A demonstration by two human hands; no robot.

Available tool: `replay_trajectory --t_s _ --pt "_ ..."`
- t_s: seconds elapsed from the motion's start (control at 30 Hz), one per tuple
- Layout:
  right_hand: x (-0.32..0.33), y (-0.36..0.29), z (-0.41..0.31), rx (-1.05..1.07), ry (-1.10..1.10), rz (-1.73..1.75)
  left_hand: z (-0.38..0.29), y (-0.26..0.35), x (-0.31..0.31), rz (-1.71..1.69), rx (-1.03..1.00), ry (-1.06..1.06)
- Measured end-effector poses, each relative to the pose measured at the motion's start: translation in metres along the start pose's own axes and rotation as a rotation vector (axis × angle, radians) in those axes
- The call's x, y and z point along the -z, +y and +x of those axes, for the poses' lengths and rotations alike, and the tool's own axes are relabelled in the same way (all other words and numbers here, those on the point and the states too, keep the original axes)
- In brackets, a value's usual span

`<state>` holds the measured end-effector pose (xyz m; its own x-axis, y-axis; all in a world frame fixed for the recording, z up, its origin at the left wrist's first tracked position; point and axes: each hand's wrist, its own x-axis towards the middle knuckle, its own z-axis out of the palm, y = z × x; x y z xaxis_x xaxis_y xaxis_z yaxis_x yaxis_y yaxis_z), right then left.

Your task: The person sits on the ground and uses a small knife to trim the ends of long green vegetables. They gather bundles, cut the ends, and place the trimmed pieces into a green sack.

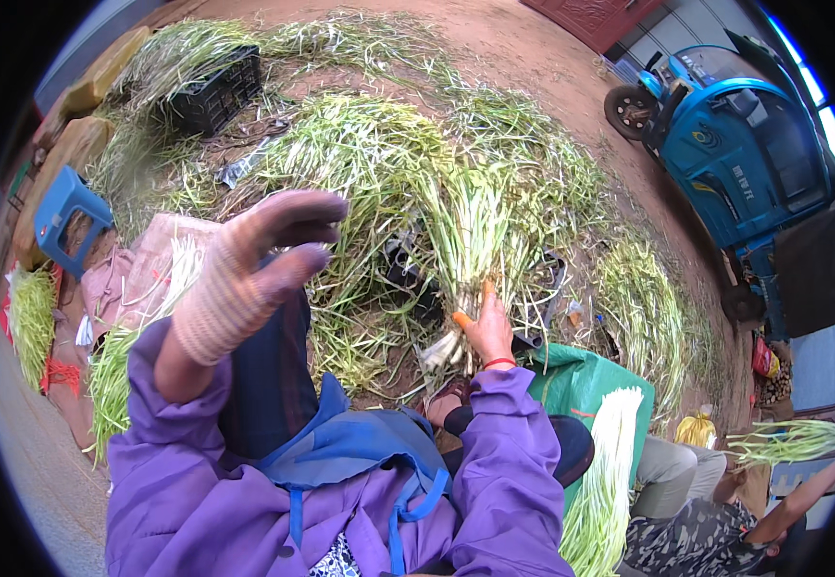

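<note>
My left hand, in a striped knit glove with dirty fingertips, is raised above my left knee. Its thumb and fingers are apart, with nothing between them. In front of me, my right hand is around the pale lower ends of a bunch of scallion-like stalks. Orange coverings show on its thumb and one fingertip; the other fingers are hidden. The bunch's leaves fan away from me, over a black plastic crate mostly covered by greens. White bulb ends stick out beside the hand.
Cleaned stalks lie by a green sheet at my right; more lie at left. Loose greens cover the ground. Around stand a blue stool, a black crate and a blue vehicle. A person holds stalks at lower right.
</note>
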<state>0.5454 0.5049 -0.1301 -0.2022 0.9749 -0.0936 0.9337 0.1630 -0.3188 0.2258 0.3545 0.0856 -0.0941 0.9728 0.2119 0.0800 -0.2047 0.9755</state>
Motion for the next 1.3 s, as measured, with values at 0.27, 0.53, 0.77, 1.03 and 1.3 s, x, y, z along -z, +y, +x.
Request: replay_trajectory --t_s 0.27,0.53,0.77,1.03,1.3 --pt "0.026 0.051 0.013 -0.298 0.278 0.216 0.072 -0.103 -0.107 -0.321 0.101 0.139" --pt "-0.010 0.136 0.031 -0.584 0.460 0.184 0.128 -0.288 -0.092 0.721 0.477 0.172" --pt "-0.018 0.171 0.049 -0.574 0.354 0.197 0.142 -0.351 -0.108 0.083 0.556 -0.050" --pt "-0.023 0.186 0.033 -0.591 0.344 0.110 0.117 -0.346 -0.123 0.065 0.556 0.030" --pt "0.030 0.115 0.035 -0.348 0.206 -0.050 0.090 -0.303 -0.148 0.575 0.438 0.338"
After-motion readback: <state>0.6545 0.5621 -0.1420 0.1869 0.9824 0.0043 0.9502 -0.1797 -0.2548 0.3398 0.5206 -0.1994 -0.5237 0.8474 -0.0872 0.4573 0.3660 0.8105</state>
